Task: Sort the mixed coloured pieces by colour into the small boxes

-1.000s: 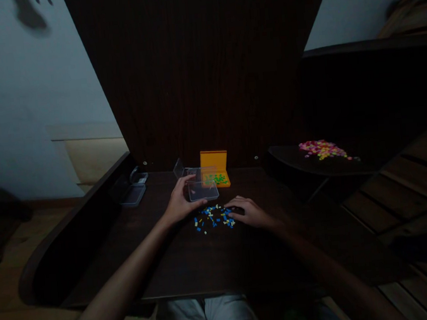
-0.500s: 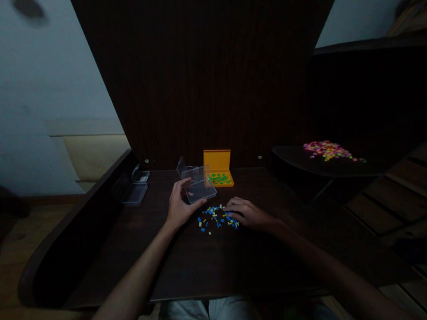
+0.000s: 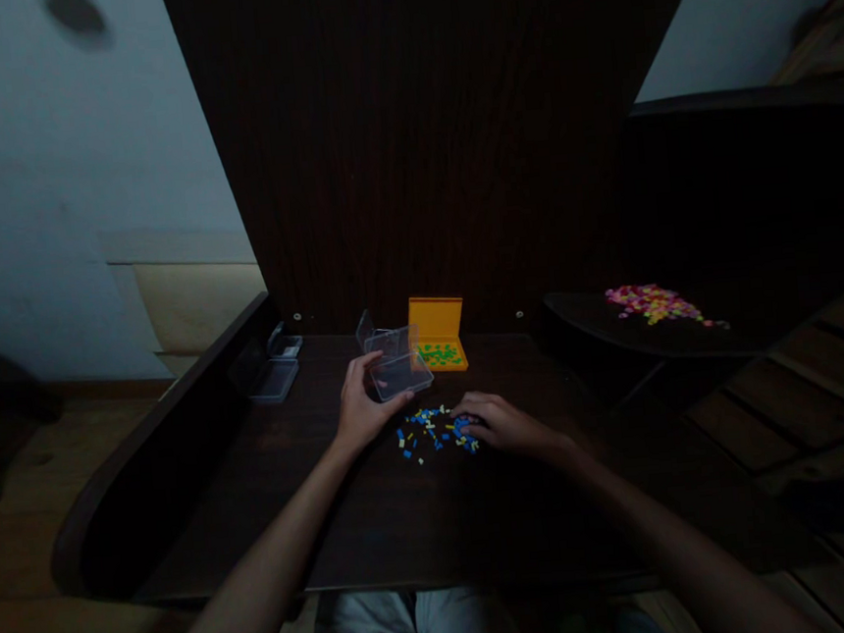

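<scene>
My left hand [image 3: 360, 406] grips the near left corner of a clear plastic box [image 3: 400, 375] and holds it tilted just off the dark table [image 3: 380, 517]. A scatter of small blue, yellow and white pieces [image 3: 432, 430] lies on the table in front of the box. My right hand [image 3: 496, 420] rests at the right edge of that scatter, fingers curled down onto the pieces. Whether it holds one is hidden in the dim light.
An open orange box [image 3: 436, 335] with green pieces stands behind the clear box. Two more clear boxes [image 3: 276, 371] sit at the table's back left. A pile of pink and yellow pieces [image 3: 653, 303] lies on a dark side shelf to the right. A dark panel rises behind.
My left hand has lifted and tilted the clear box from the table. My right hand has stayed at the scatter's right edge. The view has shifted slightly.
</scene>
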### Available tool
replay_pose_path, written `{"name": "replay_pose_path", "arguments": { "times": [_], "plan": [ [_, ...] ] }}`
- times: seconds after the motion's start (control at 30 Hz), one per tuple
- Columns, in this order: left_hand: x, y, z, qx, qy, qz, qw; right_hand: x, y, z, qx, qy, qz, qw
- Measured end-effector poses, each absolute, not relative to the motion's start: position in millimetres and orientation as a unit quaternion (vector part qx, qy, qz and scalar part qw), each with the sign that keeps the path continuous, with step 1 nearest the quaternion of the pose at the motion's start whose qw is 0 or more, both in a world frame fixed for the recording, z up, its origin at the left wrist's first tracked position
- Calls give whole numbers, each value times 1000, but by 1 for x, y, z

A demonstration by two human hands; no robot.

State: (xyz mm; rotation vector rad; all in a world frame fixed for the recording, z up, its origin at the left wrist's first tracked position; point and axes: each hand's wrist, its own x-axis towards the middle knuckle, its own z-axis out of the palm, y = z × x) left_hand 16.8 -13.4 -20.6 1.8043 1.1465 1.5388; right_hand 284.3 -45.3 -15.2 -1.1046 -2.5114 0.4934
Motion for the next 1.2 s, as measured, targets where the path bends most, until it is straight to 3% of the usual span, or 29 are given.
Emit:
{"name": "replay_pose_path", "arguments": {
  "times": [0.2,0.47,0.83,1.03,1.2],
  "plan": [
    [17,-14,-20,664,417,564,261,280,-45,-9,-394,-892,171,138],
    [19,-18,-17,666,421,558,262,278,-45,-11,-401,-891,146,157],
    [23,-19,-27,699,405,534,249,263,-45,-15,-494,-862,90,70],
    [26,-21,-28,707,394,525,263,265,-46,-16,-485,-864,86,99],
    [26,-20,-31,714,388,519,266,273,-41,-1,-493,-841,131,181]
  ]
}}
